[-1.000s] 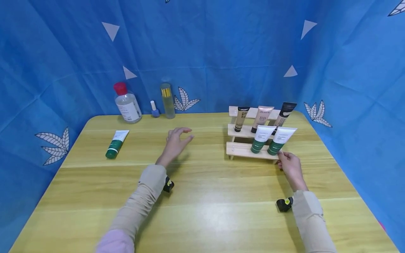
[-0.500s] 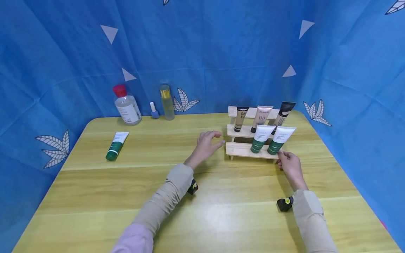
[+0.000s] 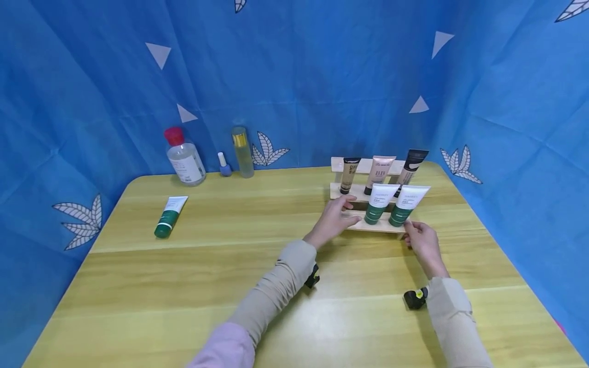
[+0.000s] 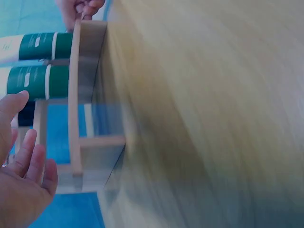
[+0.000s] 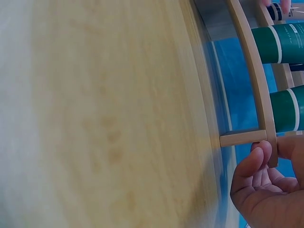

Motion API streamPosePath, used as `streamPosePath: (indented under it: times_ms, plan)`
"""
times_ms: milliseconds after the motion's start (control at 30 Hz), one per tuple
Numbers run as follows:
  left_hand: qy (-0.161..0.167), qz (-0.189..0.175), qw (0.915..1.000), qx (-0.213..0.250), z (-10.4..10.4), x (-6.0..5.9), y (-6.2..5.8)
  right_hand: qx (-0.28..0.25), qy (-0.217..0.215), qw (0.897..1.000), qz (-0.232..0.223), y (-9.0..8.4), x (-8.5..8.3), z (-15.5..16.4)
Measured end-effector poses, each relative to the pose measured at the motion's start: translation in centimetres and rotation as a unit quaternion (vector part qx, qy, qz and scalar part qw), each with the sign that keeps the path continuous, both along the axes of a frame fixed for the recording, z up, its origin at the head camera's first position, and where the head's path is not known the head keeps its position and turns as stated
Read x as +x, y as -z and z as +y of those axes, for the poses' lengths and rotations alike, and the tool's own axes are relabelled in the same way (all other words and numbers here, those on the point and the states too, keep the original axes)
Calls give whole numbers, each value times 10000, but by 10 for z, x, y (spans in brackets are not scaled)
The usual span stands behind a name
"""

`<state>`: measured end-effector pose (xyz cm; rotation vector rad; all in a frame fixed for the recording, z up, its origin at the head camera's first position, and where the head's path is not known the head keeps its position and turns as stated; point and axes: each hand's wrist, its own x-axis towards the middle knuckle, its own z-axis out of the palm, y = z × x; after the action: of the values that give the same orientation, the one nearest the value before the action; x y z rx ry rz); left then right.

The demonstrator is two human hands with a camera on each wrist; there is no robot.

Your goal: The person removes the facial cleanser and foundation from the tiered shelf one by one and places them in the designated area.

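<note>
The left hand (image 3: pixel 332 220) has come in, a tube (image 3: pixel 380 204) just right of its parted fingers, so it flanks the rack (image 3: pixel 377 228) with the right hand (image 3: pixel 423 245), whose fingers pinch one end.

Before you, blue cloth (image 3: pixel 294 66) hangs behind the desk (image 3: pixel 138 291) and along both its sides, creased by fold lines. You can see pale triangles (image 3: pixel 158 53) and white, dark-outlined leaf prints (image 3: pixel 268 150) scattered across it. Your desk has a yellowish wood-grain top with lighter and darker bands and rounded far corners; near its front, a soft bright reflection (image 3: pixel 317 317) shows.
</note>
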<state>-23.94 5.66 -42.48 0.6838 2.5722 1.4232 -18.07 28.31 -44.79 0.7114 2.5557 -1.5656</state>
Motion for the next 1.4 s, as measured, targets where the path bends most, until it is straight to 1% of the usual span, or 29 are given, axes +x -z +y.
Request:
streamPosePath:
  times_ms: [167,267,467,567,733,833,933,1133,1267,1400]
  plan:
    - [-34,-205,9996,183,15,1,4,24,-35,10000,81,0,0,0]
    - [-42,-319,9993,190,23,1,5,31,-23,10000,90,0,0,0]
    - [3,-203,9998,4,37,2,9,64,-53,10000,31,0,3,0]
    - [-49,-163,9997,-163,41,2,10,107,-61,9999,54,1,4,1]
    - [-149,-21,9994,-302,43,1,9,117,-40,9999,100,1,4,1]
    - [-155,73,9991,-379,43,2,7,103,-16,9999,93,1,2,0]
    - [-155,63,9989,-438,42,3,6,98,8,9999,71,1,2,-1]
    - [-128,-41,9994,-309,41,4,7,125,36,9999,102,2,2,-1]
    - [-108,55,9994,-326,38,4,9,128,54,9998,169,2,1,-2]
    - [-53,120,9994,-323,35,6,12,145,71,9998,132,2,2,-3]
